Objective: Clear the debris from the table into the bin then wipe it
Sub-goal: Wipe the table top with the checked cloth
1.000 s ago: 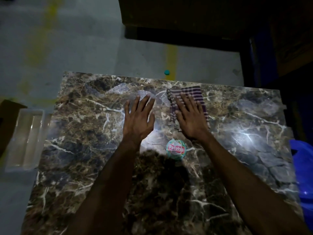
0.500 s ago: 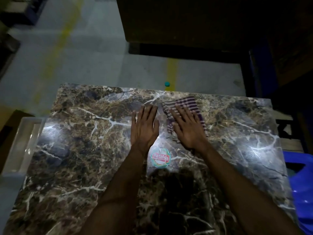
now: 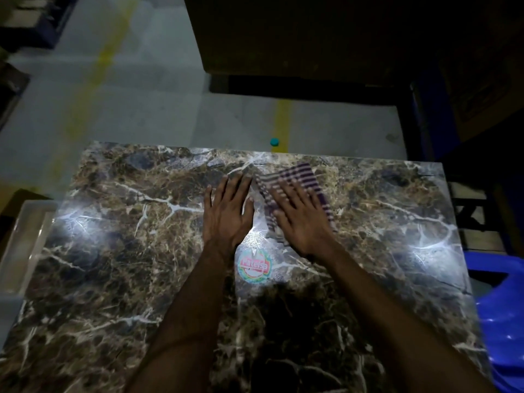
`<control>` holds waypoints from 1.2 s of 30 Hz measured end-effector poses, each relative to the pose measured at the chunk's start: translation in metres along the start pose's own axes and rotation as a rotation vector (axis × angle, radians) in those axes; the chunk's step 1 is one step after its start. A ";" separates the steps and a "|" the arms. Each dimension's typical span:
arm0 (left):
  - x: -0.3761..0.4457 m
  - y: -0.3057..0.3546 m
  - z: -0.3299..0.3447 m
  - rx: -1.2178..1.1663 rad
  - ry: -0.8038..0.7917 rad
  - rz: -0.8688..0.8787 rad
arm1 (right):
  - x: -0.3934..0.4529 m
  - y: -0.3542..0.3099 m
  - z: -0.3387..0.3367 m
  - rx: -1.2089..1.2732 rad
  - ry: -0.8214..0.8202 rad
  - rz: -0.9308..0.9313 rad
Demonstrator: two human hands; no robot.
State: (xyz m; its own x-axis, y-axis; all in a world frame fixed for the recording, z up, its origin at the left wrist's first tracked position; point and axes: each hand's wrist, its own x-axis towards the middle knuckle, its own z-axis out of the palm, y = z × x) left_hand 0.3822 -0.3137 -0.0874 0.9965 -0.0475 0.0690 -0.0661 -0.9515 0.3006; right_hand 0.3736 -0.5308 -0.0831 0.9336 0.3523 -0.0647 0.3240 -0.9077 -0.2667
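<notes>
On the table (image 3: 113, 265), right hand (image 3: 300, 219) flat, fingers spread, atop cloth (image 3: 297, 177).

table (image 3: 113, 251): brown and dark marble pattern with white veins | cloth (image 3: 300, 177): purple and white stripes | sticker (image 3: 253, 266): round, green edge, red band with white letters | stool (image 3: 499, 316): blue | floor (image 3: 170, 114): grey, marked with yellow lines | cap (image 3: 274, 141): teal
</notes>
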 end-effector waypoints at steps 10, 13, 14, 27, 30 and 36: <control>0.003 0.004 0.002 0.113 0.086 0.069 | 0.039 -0.006 -0.010 0.032 0.021 0.231; 0.003 0.004 -0.001 0.123 0.081 0.085 | 0.000 -0.028 -0.002 0.021 0.004 0.086; 0.001 0.004 -0.001 0.125 0.062 0.084 | -0.017 -0.030 -0.001 0.015 -0.003 0.041; -0.098 0.025 0.006 -0.106 0.005 -0.077 | -0.037 -0.032 -0.005 0.042 -0.003 0.176; -0.124 0.030 0.003 -0.123 -0.002 -0.076 | -0.085 -0.039 0.003 -0.004 -0.049 -0.020; -0.163 0.031 -0.013 -0.138 -0.026 -0.042 | -0.116 -0.006 -0.004 0.010 -0.039 0.096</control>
State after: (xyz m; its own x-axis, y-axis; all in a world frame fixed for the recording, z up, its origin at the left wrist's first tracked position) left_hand 0.2175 -0.3312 -0.0775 0.9994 -0.0177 0.0298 -0.0289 -0.9019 0.4309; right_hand 0.2636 -0.5669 -0.0699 0.9535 0.2730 -0.1278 0.2320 -0.9353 -0.2672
